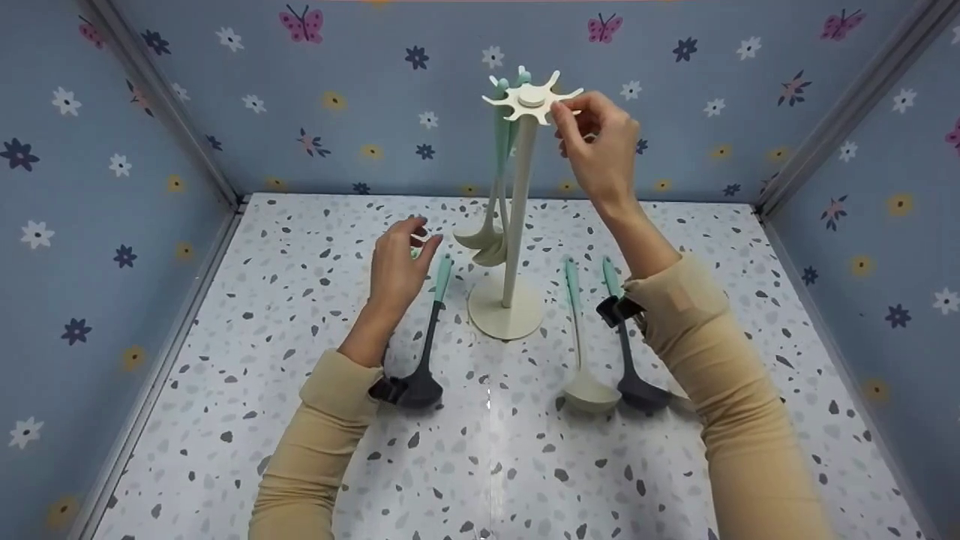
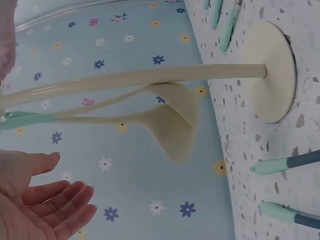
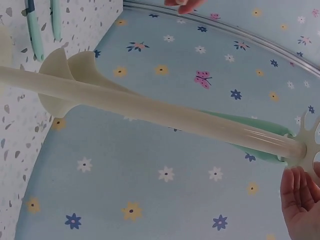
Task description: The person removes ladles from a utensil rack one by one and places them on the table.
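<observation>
A cream utensil stand (image 1: 519, 202) stands upright on its round base, topped by a wheel of hooks (image 1: 532, 96). Two cream ladles (image 2: 172, 125) with mint handles hang from its far left side. My right hand (image 1: 602, 146) pinches the right edge of the hook wheel between thumb and fingers; in the right wrist view, the fingertips (image 3: 295, 172) are right at the wheel. Left of the hanging ladles, my left hand (image 1: 397, 262) is held in the air with relaxed fingers and nothing in it; its palm (image 2: 20, 200) shows in the left wrist view.
A dark ladle (image 1: 421, 388) lies left of the base, beside another utensil mostly hidden by the left arm. To the right lie a cream ladle (image 1: 592, 395) and a dark utensil (image 1: 637, 390); a further one is partly under the right sleeve. Flowered walls (image 1: 420, 150) enclose the table.
</observation>
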Available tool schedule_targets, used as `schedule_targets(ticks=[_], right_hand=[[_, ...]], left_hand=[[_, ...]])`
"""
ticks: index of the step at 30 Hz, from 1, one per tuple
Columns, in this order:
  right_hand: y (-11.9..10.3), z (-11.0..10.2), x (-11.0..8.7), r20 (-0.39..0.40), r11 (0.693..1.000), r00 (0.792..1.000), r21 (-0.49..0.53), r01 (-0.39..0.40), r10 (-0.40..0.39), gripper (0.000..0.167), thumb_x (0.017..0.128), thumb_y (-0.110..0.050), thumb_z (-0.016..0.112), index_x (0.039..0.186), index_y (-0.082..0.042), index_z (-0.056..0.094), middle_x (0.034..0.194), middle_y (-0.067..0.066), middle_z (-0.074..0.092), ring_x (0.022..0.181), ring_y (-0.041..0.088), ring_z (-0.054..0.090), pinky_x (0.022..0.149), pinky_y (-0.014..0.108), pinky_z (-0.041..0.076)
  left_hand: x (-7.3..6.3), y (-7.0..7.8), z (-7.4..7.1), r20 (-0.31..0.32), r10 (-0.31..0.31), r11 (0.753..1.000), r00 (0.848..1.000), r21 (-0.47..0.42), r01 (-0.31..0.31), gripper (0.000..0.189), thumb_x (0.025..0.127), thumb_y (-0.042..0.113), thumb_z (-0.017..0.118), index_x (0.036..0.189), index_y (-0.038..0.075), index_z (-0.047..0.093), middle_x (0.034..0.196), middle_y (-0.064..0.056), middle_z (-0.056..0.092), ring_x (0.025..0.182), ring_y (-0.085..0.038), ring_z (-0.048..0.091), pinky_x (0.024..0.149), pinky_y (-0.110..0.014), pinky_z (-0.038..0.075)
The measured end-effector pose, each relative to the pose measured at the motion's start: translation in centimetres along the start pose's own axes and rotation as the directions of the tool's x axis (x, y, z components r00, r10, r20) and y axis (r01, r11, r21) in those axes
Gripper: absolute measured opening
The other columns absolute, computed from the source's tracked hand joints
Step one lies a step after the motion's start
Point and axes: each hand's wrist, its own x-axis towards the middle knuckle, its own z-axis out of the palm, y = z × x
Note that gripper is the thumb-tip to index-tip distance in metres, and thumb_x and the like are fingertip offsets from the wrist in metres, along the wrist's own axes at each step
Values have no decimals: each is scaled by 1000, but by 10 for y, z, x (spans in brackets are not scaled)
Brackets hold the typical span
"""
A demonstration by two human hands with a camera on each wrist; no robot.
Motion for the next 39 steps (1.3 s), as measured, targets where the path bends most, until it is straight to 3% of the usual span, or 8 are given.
schedule_targets(ticks=[6, 12, 17, 27, 39], right_hand=[[-2, -2, -5, -33, 996, 997, -61, 65, -67, 15, 85, -13, 61, 87, 2, 62, 71, 9, 60, 58, 11, 52, 54, 17, 44], [5, -8, -7, -67, 964, 971, -152, 219, -232, 21, 86, -19, 60, 86, 1, 64, 68, 5, 61, 59, 8, 53, 55, 16, 46], [5, -11, -8, -51, 934, 951, -210, 289, -305, 24, 87, -22, 58, 87, 2, 63, 70, 6, 62, 61, 9, 55, 56, 14, 46], [4, -8, -12, -35, 936, 956, -221, 276, -290, 26, 89, -23, 55, 91, 1, 63, 72, 6, 61, 62, 10, 54, 57, 18, 46], [3, -8, -9, -30, 937, 963, -239, 254, -268, 22, 90, -18, 53, 87, 2, 63, 73, 9, 61, 63, 11, 54, 57, 17, 46]], left_hand=[[13, 24, -8, -71, 102, 994, 992, -26, -104, 33, 87, 19, 58, 111, -2, 57, 99, -13, 59, 88, -23, 57, 77, -32, 44], [30, 45, -15, -153, 228, 970, 962, -46, -237, 35, 89, 20, 55, 116, -2, 54, 100, -13, 58, 89, -22, 56, 78, -31, 44], [43, 65, -17, -140, 284, 957, 948, -23, -290, 40, 92, 25, 50, 122, 0, 50, 104, -11, 57, 92, -19, 54, 78, -28, 44], [72, 95, -19, -107, 331, 944, 937, 53, -327, 41, 93, 28, 46, 126, 3, 47, 108, -10, 56, 95, -19, 55, 75, -28, 46], [86, 104, -19, -105, 355, 931, 929, 128, -341, 30, 93, 24, 44, 109, 4, 61, 101, -7, 61, 93, -18, 56, 79, -26, 45]])
